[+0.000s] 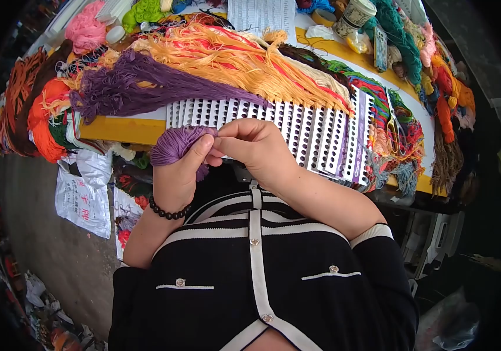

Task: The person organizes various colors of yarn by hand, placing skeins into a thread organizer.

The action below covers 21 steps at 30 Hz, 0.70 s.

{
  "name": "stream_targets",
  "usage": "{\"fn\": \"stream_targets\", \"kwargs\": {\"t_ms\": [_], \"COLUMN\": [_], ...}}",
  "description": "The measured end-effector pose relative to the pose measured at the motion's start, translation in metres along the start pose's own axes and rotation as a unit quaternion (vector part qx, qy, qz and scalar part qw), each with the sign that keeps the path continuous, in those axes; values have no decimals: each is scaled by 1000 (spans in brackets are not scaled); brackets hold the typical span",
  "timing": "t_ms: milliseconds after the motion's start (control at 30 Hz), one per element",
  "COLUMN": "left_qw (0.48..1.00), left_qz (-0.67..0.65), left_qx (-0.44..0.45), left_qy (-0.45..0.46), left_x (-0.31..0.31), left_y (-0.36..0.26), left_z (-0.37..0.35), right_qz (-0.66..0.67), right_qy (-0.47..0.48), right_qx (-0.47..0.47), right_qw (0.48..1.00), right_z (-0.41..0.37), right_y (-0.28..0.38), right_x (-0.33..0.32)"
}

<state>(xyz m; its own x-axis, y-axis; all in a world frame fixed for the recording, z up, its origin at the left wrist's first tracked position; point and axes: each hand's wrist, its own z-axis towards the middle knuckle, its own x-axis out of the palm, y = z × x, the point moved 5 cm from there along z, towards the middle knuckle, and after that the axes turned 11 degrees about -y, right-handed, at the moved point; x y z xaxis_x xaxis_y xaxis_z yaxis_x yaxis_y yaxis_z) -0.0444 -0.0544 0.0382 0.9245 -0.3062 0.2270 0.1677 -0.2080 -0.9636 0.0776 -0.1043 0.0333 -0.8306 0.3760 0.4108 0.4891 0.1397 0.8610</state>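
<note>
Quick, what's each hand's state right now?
Left hand: closed, holding a purple thread skein.
Right hand: pinched closed beside the skein; whether it grips a strand cannot be told.

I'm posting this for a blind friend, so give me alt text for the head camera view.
A left hand holds a purple thread bundle, with the right hand close beside it. Behind, orange threads and dark purple threads partly cover white perforated strips.

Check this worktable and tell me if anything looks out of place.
Nothing looks spilled or damaged, but the bright orange thread droops past the yellow table edge at the left, looking untidier than the bunched purple skein.
</note>
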Motion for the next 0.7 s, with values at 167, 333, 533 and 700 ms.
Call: {"fn": "stream_targets", "kwargs": {"t_ms": [167, 333, 533, 700], "left_qw": [999, 995, 988, 995], "left_qz": [-43, -85, -116, -20], "left_qx": [-2, -5, -84, -60], "left_qy": [22, -47, 61, 81], "left_x": [4, -11, -2, 2], "left_y": [1, 5, 5, 5], "left_z": [2, 12, 7, 4], "right_qz": [84, 174, 63, 20], "right_qy": [18, -17, 17, 6], "right_qx": [25, 39, 76, 65], "right_qw": [996, 984, 995, 998], "right_z": [2, 16, 11, 8], "right_y": [0, -2, 0, -3], "right_x": [-2, -16, -11, -2]}}
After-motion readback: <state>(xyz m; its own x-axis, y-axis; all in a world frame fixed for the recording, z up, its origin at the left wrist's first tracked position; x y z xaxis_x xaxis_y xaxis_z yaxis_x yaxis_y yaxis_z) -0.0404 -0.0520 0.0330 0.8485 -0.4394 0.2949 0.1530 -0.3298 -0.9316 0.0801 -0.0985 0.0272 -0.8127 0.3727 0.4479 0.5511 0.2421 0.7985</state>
